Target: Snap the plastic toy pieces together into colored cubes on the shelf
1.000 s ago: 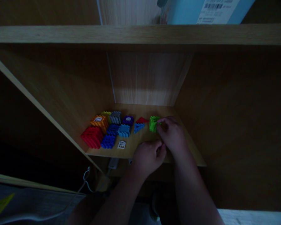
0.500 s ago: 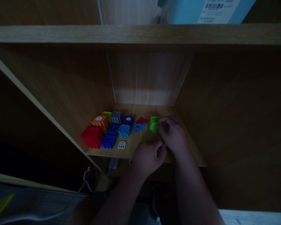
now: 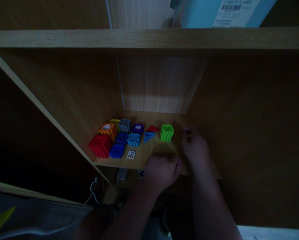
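On the shelf board stands a stack of light green toothed building tiles (image 3: 166,133). My right hand (image 3: 195,146) is to the right of the stack and apart from it. Its fingers are curled with the tips close together, and I cannot make out anything between them. Lower down, at the board's front edge, my left hand (image 3: 162,169) is closed in a fist, its inside hidden. Left of the green stack lie red triangle tiles (image 3: 152,128) and blue triangle tiles (image 3: 149,136). A white window-shaped piece (image 3: 131,154) lies flat near the front edge.
To the left are stacks of red tiles (image 3: 100,146), orange tiles (image 3: 109,131), grey tiles (image 3: 125,125), light blue tiles (image 3: 134,139) and dark blue tiles (image 3: 117,151). Wooden walls enclose the compartment. A blue box (image 3: 201,13) stands on the upper shelf (image 3: 149,38). A cable (image 3: 74,216) hangs low at left.
My right hand has let go of the green stack and moved right, away from it. My left hand has shifted slightly right and down. The view has tilted a little.
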### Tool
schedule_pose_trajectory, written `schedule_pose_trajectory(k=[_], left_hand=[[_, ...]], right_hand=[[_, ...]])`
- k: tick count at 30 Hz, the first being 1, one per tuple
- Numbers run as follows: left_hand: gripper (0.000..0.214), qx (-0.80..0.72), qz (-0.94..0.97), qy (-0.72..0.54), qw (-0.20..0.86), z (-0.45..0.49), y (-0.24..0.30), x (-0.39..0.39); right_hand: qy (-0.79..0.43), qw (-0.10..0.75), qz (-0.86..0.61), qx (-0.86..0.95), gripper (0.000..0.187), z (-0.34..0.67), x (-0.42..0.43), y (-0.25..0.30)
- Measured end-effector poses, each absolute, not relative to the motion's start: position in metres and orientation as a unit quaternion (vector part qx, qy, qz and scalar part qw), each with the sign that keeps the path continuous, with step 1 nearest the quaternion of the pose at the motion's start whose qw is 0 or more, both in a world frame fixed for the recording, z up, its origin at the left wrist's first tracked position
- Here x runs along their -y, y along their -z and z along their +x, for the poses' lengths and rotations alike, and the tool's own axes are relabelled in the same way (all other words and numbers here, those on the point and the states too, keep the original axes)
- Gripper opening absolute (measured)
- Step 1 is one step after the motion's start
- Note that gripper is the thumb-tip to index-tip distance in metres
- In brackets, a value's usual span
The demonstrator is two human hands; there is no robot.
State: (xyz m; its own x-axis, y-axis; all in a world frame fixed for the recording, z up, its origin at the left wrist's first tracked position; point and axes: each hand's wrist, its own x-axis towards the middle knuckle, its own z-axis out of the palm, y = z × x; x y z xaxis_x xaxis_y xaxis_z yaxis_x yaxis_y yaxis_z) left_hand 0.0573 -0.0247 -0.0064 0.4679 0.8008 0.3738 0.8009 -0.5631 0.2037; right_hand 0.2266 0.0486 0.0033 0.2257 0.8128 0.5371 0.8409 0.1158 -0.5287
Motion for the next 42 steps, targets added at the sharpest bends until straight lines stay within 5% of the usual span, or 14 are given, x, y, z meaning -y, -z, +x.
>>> schedule_pose_trajectory(k=[6,11,33,42], left_hand=[[0.025,0.462,-0.860,0.216,0.009,0.058,0.008,0.025],[0.027,0.464,-0.862,0.206,0.011,0.058,0.010,0.025],[0.026,0.493,-0.856,0.154,-0.020,0.061,-0.008,0.033],[0.026,0.452,-0.879,0.137,-0.068,0.026,0.004,0.128]], right_hand=[[0.006,0.191,-0.750,0.634,0.026,0.227,-0.048,0.008],[0.049,0.105,-0.771,0.626,0.030,0.209,-0.048,0.009],[0.041,0.118,-0.778,0.615,0.034,0.194,-0.034,-0.005],[0.015,0.137,-0.767,0.627,0.036,0.194,-0.032,-0.006]])
